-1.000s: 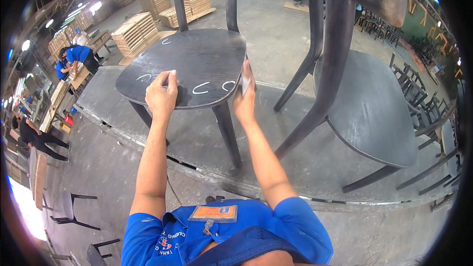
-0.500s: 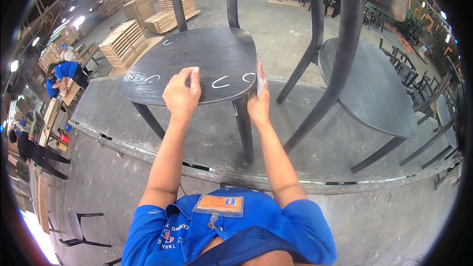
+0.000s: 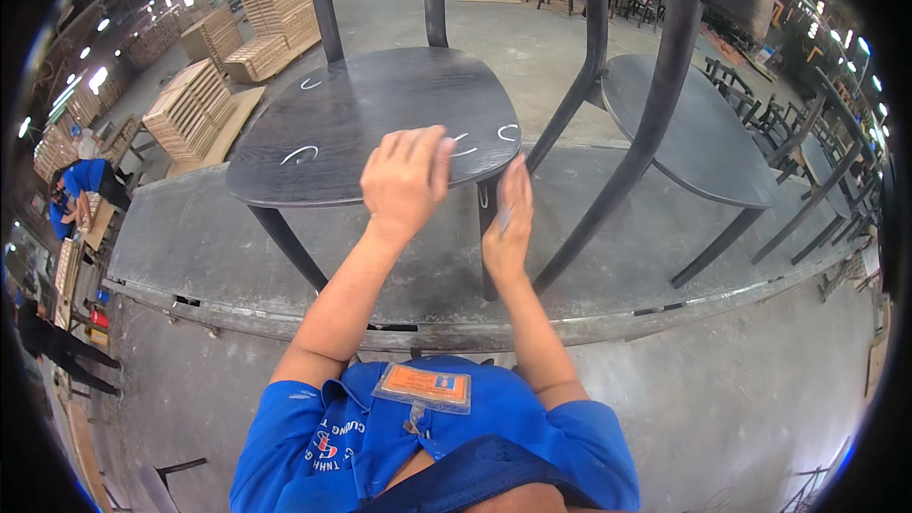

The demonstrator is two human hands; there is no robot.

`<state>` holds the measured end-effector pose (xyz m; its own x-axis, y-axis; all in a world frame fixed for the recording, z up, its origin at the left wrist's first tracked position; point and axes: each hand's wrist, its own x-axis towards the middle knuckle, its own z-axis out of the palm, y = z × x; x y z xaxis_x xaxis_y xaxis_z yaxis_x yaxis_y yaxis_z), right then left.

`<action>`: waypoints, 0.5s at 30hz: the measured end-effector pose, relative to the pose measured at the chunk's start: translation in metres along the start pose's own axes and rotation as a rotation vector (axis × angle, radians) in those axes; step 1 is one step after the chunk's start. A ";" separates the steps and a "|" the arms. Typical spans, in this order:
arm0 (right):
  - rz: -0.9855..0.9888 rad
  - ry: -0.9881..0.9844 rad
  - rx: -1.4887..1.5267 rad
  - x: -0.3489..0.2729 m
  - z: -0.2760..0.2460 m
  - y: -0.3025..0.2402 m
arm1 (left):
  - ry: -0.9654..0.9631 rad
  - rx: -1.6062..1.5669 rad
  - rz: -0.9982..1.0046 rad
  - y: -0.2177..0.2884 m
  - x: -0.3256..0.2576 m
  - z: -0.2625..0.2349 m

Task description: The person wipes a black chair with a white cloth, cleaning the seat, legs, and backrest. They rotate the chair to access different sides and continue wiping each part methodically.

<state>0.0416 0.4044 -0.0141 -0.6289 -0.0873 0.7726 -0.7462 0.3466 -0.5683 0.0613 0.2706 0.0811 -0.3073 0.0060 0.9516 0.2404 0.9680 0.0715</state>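
A black wooden chair (image 3: 380, 95) stands before me, its seat facing up. Curved white marks are on the seat, and another is on the front right leg (image 3: 487, 256). Over the seat's front edge my left hand (image 3: 404, 180) is loosely curled, thumb toward the right; whatever it may hold is hidden. My right hand (image 3: 509, 228) is upright beside the top of that leg, just below the seat corner. Its fingers are close together round a small pale thing, too unclear to name.
A second dark chair (image 3: 698, 133) stands close on the right, its back leg near my right hand. Both chairs are on a raised grey platform (image 3: 427, 266) with a slotted front edge. Stacked wood (image 3: 185, 114) and people in blue (image 3: 85, 180) are farther left.
My left hand has moved right along the seat's front and loosened from a fist, now covering part of a white mark. My right hand has dropped slightly beside the leg. The view has shifted.
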 end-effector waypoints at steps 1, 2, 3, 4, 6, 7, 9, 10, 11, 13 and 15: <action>-0.081 -0.054 -0.102 -0.022 0.002 -0.008 | -0.004 0.001 0.072 0.004 -0.002 0.001; -0.119 -0.162 -0.229 -0.042 0.005 -0.015 | -0.063 -0.010 0.153 0.007 -0.004 0.002; -0.125 -0.129 -0.182 -0.059 0.011 -0.019 | -0.035 -0.036 0.260 0.009 -0.007 0.003; -0.094 -0.150 -0.163 -0.071 0.020 -0.021 | -0.057 0.017 0.310 0.010 -0.010 0.004; -0.035 -0.098 -0.040 -0.090 0.031 -0.018 | -0.084 -0.073 0.217 0.005 -0.017 0.002; 0.010 -0.099 -0.007 -0.097 0.029 -0.013 | -0.115 -0.100 0.215 -0.006 -0.021 -0.005; 0.088 -0.089 -0.024 -0.116 0.015 -0.001 | -0.194 -0.159 0.191 -0.030 -0.029 -0.022; 0.168 -0.123 -0.127 -0.128 0.001 0.005 | -0.196 -0.146 0.202 -0.045 -0.033 -0.033; 0.175 -0.080 -0.149 -0.138 -0.009 0.012 | -0.217 -0.143 0.196 -0.066 -0.036 -0.048; 0.284 0.000 -0.131 -0.159 -0.027 0.026 | -0.251 -0.100 0.181 -0.107 -0.045 -0.081; 0.591 0.031 0.028 -0.173 -0.046 0.038 | -0.258 -0.033 0.128 -0.148 -0.052 -0.114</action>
<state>0.1317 0.4754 -0.1564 -0.9332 0.1408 0.3308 -0.2773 0.3036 -0.9115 0.1469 0.0978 0.0554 -0.4953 0.1950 0.8465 0.3210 0.9466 -0.0302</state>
